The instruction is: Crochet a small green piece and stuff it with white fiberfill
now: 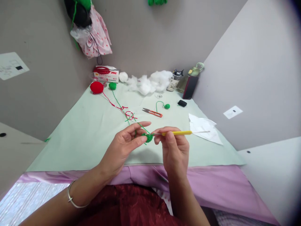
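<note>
Between the thumb and fingers of my left hand (128,138) is a small green crochet piece (148,137). Green yarn (143,127) runs from the piece past my raised left index finger and back across the table. My right hand (175,147) grips a crochet hook (178,133) by its yellow handle. One metal end of the hook points left and meets the green piece; the other end sticks out to the right. Whether the tip is inside a stitch is too small to tell.
Thread snips (152,112) with orange handles lie ahead, near a small green ball (167,106). Red yarn (97,88), green yarn (112,85) and white stuffing (150,82) sit along the back. White paper (204,128) lies right, below a black case (182,103). Walls enclose the table.
</note>
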Action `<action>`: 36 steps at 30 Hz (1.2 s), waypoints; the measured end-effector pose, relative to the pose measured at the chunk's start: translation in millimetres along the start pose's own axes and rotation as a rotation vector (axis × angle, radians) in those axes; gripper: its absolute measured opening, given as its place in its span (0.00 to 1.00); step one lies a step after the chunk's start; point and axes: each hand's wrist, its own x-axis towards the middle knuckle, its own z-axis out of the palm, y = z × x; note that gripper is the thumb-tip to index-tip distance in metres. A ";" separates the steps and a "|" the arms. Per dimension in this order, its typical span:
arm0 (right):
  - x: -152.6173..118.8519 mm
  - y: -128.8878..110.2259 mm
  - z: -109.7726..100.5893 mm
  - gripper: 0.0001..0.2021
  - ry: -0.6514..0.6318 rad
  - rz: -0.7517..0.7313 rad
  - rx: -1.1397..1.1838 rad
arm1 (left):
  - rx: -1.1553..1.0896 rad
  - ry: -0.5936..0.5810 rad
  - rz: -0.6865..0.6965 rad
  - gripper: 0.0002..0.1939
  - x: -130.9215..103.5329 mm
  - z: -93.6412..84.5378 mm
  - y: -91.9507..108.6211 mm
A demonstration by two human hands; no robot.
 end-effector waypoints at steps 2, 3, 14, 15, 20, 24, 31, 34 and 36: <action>1.0 -2.7 -1.4 0.10 -0.012 0.009 0.005 | 0.013 0.013 0.011 0.16 0.6 -1.2 0.6; 0.9 -4.5 -1.8 0.11 -0.018 0.000 -0.015 | 0.024 0.017 0.020 0.16 0.6 -1.7 0.7; -15.0 9.5 -0.7 0.16 -0.108 -0.751 -0.846 | -0.094 0.065 -0.094 0.26 -1.3 2.1 -0.5; -14.4 9.3 -0.5 0.16 -0.079 -0.700 -0.796 | -0.167 0.048 -0.168 0.27 0.6 1.5 1.3; -5.7 -1.8 1.7 0.12 0.046 -0.221 -0.207 | -0.251 0.066 -0.132 0.23 3.1 2.0 9.2; -1.9 -0.1 3.9 0.09 -0.027 -0.105 -0.119 | -0.168 -0.013 -0.104 0.22 -1.9 7.1 6.9; -3.6 3.6 0.4 0.09 -0.001 -0.022 0.004 | -0.073 -0.008 -0.094 0.23 -1.2 3.9 3.9; -2.6 -2.5 -0.4 0.10 -0.005 -0.025 0.003 | -0.058 -0.001 -0.067 0.20 -1.3 2.8 4.7; -3.3 -7.6 -0.8 0.12 -0.013 -0.050 -0.065 | -0.033 0.002 -0.037 0.19 -2.5 2.5 4.7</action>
